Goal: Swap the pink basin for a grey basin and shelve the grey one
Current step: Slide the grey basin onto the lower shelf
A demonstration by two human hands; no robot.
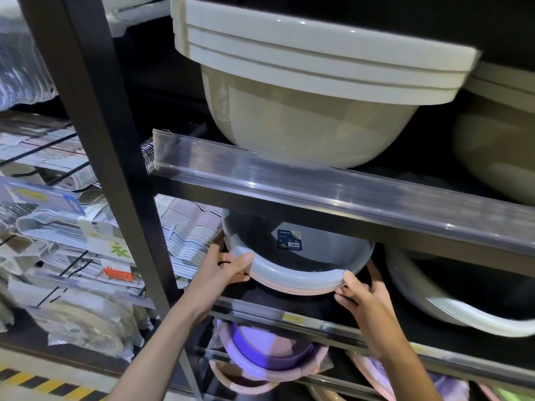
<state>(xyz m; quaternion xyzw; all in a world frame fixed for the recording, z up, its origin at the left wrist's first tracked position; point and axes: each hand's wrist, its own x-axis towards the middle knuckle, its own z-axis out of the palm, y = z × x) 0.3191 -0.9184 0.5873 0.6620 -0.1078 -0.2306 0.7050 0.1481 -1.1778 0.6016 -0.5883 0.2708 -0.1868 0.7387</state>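
Both hands, left hand [228,267] and right hand [362,293], grip the grey basin [295,256] rim between them on the shelf [333,319]; shelving seems nearly finished.

The grey basin [304,256] is a round, pale blue-grey plastic bowl with a rolled rim, tilted so its open mouth faces outward and up. Inside, on the far wall, sits a dark blue label [289,240] with white print (the top word reads "MODERN"; the rest is too small to read). It lies nested on top of a stack of like basins on the middle shelf, its rim partly tucked beneath the shelf above. At the bottom of that stack a pink basin [289,287] shows only as a thin pale-pink rim edge, just under the grey rims.
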